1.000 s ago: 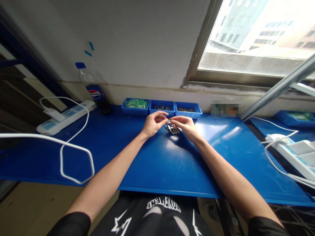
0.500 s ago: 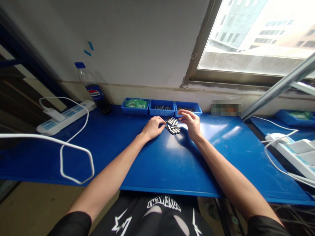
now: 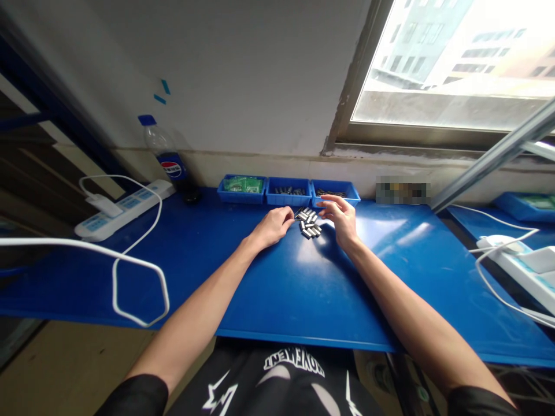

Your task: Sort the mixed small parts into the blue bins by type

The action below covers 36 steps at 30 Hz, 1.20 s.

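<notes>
A small pile of short black-and-silver cylindrical pieces (image 3: 309, 224) lies on the blue table, between my two hands. At the pile's left edge rests my left hand (image 3: 274, 224), its fingers curled inward with the tips together; whatever they may pinch is too small to make out. On the other side, my right hand (image 3: 340, 219) hovers by the pile, just in front of the right-hand blue bin (image 3: 352, 198). Its fingers are loosely bent and apart, and I see nothing in them.
Along the wall stand a blue bin of green packets (image 3: 243, 185) and a middle bin (image 3: 288, 200) of small dark parts. A cola bottle (image 3: 171, 167) and white power strip (image 3: 99, 222) are at left, with a white cable (image 3: 162, 283) looping near my left forearm. Another power strip (image 3: 520, 268) lies right.
The whole view has shifted slightly. My left hand's fingers have drawn a little back from the pile; my right hand keeps nearly the same place and pose.
</notes>
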### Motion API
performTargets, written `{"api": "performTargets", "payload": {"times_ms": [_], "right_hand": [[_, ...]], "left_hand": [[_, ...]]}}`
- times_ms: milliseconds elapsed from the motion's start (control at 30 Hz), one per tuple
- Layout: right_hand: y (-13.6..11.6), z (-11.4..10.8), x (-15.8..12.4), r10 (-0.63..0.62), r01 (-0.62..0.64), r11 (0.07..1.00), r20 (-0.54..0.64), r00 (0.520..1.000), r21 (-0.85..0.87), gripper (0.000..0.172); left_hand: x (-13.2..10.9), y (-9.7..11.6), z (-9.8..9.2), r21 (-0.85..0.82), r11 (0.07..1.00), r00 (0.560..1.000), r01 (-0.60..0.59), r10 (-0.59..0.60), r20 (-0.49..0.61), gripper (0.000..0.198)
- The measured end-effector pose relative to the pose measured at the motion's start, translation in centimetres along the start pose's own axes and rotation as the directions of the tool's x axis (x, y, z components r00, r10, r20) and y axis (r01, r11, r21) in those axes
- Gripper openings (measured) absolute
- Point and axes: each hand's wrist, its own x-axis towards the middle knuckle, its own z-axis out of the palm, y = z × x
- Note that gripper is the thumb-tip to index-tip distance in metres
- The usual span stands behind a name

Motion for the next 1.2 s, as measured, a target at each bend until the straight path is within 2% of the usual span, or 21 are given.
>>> {"api": "performTargets", "payload": {"times_ms": [133, 300, 500, 700, 967, 1033, 1100, 1200], "right_hand": [[-0.2, 0.3, -0.3, -0.011, 0.011, 1.0, 0.034, 0.999, -0.008, 0.026], [-0.2, 0.5, -0.4, -0.011, 0.013, 1.0, 0.073, 0.997, -0.025, 0.027], [-0.2, 0.7, -0.6, -0.006, 0.009, 1.0, 0.169, 0.986, -0.02, 0.028], [-1.1, 1.2, -1.5, 0.047, -0.028, 0.997, 0.29, 0.956, -0.07, 0.036], [-1.3, 1.1, -1.5, 0.076, -0.059, 0.996, 0.341, 0.937, -0.059, 0.038], [-1.0, 1.0, -1.3, 0.064, -0.051, 0.997, 0.318, 0.946, -0.049, 0.037], [-0.7, 0.8, -0.9, 0.033, -0.024, 0.999, 0.241, 0.97, -0.042, 0.037], [-0.3, 0.4, -0.3, -0.036, 0.038, 0.999, 0.073, 0.997, -0.024, 0.038]], "left_hand": [[0.2, 0.6, 0.1, -0.222, 0.974, 0.992, 0.037, -0.062, -0.106, 0.007], [0.4, 0.8, 0.2, -0.357, 0.933, 0.965, 0.048, -0.135, -0.225, 0.014], [0.7, 0.3, 0.4, -0.542, 0.839, 0.957, 0.049, -0.195, -0.215, 0.024], [0.6, 0.6, 0.5, -0.577, 0.815, 0.962, 0.051, -0.195, -0.19, 0.028], [0.3, 1.3, 0.4, -0.441, 0.897, 0.971, 0.031, -0.132, -0.201, 0.023], [0.1, 1.2, 0.3, -0.297, 0.955, 0.971, 0.022, -0.091, -0.22, 0.02], [0.0, 0.9, 0.3, -0.083, 0.997, 0.978, -0.003, -0.015, -0.21, 0.017], [0.2, 0.2, 0.5, 0.15, 0.985, 0.987, -0.08, 0.099, -0.126, 0.021]]}}
